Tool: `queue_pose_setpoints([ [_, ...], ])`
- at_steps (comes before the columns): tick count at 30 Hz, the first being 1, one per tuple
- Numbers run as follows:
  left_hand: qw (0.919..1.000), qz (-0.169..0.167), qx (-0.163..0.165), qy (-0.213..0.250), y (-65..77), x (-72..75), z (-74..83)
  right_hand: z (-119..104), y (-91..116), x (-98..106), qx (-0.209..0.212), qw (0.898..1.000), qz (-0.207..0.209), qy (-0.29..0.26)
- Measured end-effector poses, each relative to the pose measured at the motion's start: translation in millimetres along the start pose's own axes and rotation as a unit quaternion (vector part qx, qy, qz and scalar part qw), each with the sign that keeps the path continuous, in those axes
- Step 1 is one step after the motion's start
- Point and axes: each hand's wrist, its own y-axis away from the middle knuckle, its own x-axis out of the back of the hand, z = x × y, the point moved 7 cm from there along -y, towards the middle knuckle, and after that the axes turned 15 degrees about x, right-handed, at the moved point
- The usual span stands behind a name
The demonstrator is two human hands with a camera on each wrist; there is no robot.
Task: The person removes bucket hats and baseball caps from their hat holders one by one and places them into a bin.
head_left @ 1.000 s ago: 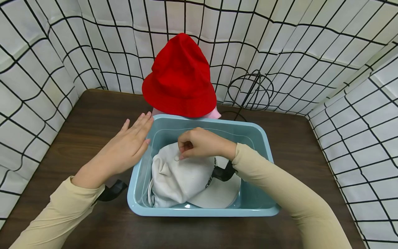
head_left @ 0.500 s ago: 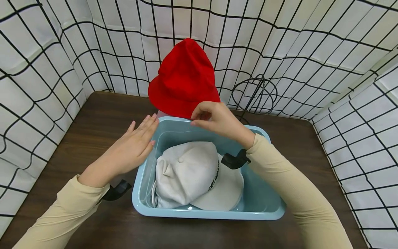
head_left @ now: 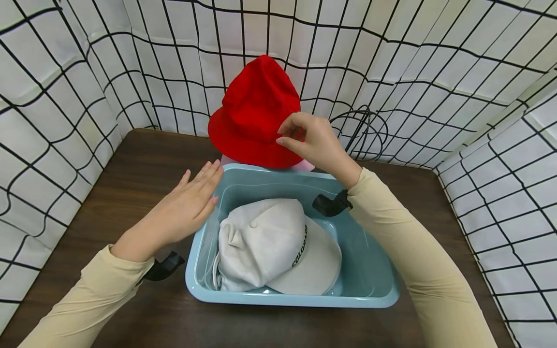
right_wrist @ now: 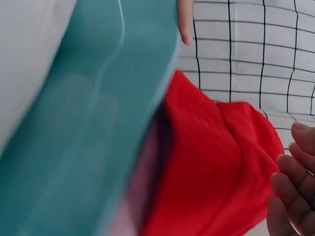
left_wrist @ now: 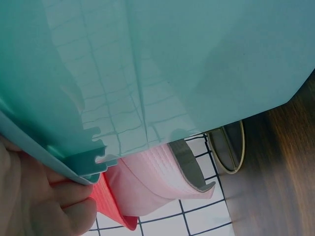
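My left hand (head_left: 176,208) lies with straight fingers along the left rim of a light blue plastic tub (head_left: 296,300). In the left wrist view its fingers (left_wrist: 74,196) touch the outside of that rim. A white baseball cap (head_left: 265,241) with black lettering sits inside the tub, brim to the right. Behind the tub, a red bucket hat (head_left: 256,106) rests on top of a pink hat (left_wrist: 147,177). My right hand (head_left: 322,140) hovers by the red hat's right side, thumb and fingers bent but apart. In the right wrist view those fingers (right_wrist: 290,191) are beside the red fabric, holding nothing.
A dark wood table (head_left: 143,169) carries the tub. Black wire grid panels (head_left: 174,58) backed with white cloth stand around the back and sides. A coil of black wire (head_left: 363,130) stands at the back right. A black strap (head_left: 332,204) hangs from each wrist.
My right hand has risen from over the white cap, past the tub's back rim, to the red hat. The cap stays in the tub. My left hand keeps its place at the rim.
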Motion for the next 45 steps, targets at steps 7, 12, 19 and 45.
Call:
queue_pose_setpoints([
  [7,1.0,-0.001,0.003,0.006,1.0,-3.1,-0.2,10,-27,15,-0.026,0.997,0.012,0.065],
  [12,1.0,0.003,0.003,0.004,1.2,-0.8,0.3,15,-40,21,-0.048,0.994,0.026,0.098],
  [19,1.0,0.008,0.004,0.0,2.9,1.1,-0.9,25,-51,21,-0.076,0.992,0.029,0.093],
  [45,0.9999,0.016,0.001,0.004,2.1,0.4,-2.2,42,-59,5,-0.119,0.989,0.056,0.061],
])
